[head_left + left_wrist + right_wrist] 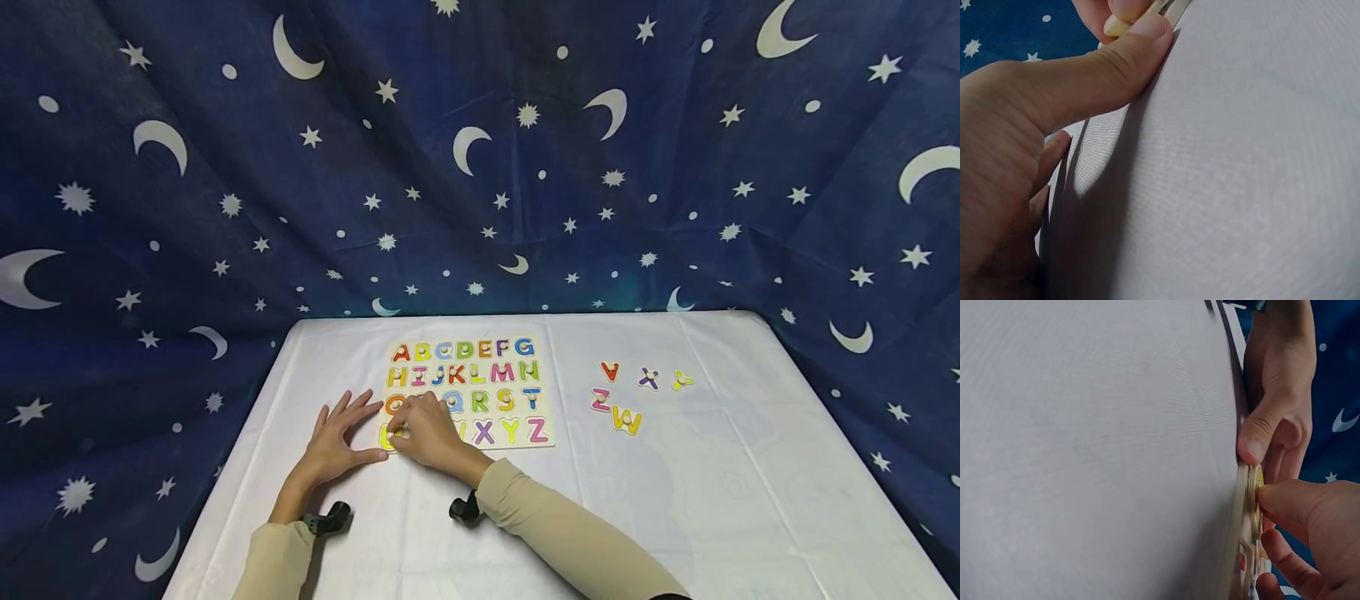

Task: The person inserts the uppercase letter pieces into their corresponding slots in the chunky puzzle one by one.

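A wooden alphabet puzzle board [545, 418] with colourful letters lies at the left of the table. My right hand [429, 431] bends over its lower left corner and pinches a yellow letter U puzzle piece [1260, 481] between thumb and fingertips. The piece lies close against the board there. My left hand [333, 446] spreads its fingers along the board's left side, the thumb [1141, 31] right at the lower left corner beside the piece. The right hand covers part of the two lower rows.
Right of the board lie loose letter pieces: a red V [610, 372], a purple X [648, 379], a yellow Y [682, 380], a pink Z [601, 400] and a yellow-orange W [626, 420]. A white cloth [712, 500] covers the table, and a dark blue star-and-moon curtain [420, 250] hangs behind.
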`<state>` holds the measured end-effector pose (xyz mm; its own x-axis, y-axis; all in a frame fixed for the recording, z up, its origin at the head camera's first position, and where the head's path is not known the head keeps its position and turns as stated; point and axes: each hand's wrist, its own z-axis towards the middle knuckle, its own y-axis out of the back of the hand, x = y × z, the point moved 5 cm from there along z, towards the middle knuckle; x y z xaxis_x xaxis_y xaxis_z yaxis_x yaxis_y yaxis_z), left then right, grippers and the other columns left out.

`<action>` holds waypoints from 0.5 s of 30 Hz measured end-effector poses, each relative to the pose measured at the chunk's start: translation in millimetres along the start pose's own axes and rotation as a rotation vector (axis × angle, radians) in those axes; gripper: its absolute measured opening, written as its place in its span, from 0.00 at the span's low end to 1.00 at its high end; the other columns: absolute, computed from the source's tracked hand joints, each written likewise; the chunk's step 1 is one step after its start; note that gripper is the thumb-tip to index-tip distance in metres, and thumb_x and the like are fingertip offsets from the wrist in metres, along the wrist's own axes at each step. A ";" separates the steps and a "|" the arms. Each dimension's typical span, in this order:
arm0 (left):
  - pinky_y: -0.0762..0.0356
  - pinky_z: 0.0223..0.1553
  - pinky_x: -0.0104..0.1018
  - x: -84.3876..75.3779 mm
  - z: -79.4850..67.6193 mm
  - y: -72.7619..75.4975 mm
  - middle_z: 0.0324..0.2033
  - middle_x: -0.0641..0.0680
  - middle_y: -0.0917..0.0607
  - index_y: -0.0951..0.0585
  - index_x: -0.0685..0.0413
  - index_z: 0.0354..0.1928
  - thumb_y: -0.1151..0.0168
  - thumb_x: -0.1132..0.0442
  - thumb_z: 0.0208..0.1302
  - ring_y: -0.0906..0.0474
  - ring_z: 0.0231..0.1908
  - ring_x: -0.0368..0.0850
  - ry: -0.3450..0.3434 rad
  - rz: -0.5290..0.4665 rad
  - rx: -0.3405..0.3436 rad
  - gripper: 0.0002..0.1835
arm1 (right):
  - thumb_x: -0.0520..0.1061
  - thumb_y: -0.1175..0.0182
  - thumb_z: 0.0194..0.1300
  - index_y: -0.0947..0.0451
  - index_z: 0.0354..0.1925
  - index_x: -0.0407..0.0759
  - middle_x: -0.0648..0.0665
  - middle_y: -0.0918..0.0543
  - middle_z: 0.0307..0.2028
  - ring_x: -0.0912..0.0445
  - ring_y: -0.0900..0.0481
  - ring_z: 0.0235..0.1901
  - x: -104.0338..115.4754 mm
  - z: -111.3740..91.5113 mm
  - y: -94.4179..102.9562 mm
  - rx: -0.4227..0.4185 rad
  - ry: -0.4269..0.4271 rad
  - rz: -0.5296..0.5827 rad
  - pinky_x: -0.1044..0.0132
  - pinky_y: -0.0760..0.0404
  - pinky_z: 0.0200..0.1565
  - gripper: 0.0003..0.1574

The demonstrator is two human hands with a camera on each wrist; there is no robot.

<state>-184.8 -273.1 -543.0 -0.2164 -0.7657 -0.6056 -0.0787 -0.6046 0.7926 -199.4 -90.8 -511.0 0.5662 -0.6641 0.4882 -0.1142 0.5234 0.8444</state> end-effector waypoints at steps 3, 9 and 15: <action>0.72 0.74 0.71 0.4 0.5 -0.3 0.77 0.56 0.35 0.23 0.46 0.70 0.17 0.40 0.44 0.55 0.79 0.67 0.008 0.005 0.003 0.49 | 0.51 0.27 0.60 0.08 0.37 0.59 0.57 0.16 0.40 0.58 0.27 0.42 0.4 -0.3 -0.9 -0.001 -0.015 -0.013 0.66 0.32 0.42 0.05; 0.72 0.74 0.71 0.1 0.2 -0.3 0.77 0.56 0.35 0.23 0.46 0.70 0.16 0.40 0.43 0.56 0.79 0.67 0.013 -0.001 0.006 0.49 | 0.52 0.27 0.60 0.08 0.37 0.60 0.58 0.16 0.40 0.58 0.27 0.41 -0.2 1.6 -3.7 -0.018 -0.017 -0.043 0.66 0.33 0.40 0.05; 0.72 0.74 0.72 -0.1 0.5 0.0 0.77 0.56 0.35 0.23 0.46 0.69 0.16 0.40 0.43 0.55 0.79 0.67 0.012 0.000 0.003 0.49 | 0.52 0.27 0.59 0.08 0.36 0.61 0.59 0.17 0.39 0.58 0.27 0.41 -0.4 2.3 -5.6 -0.031 -0.027 -0.062 0.66 0.33 0.40 0.05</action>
<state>-185.3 -273.0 -542.9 -0.2050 -0.7684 -0.6063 -0.0814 -0.6039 0.7929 -200.8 -94.7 -515.5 0.5492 -0.7094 0.4417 -0.0542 0.4972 0.8660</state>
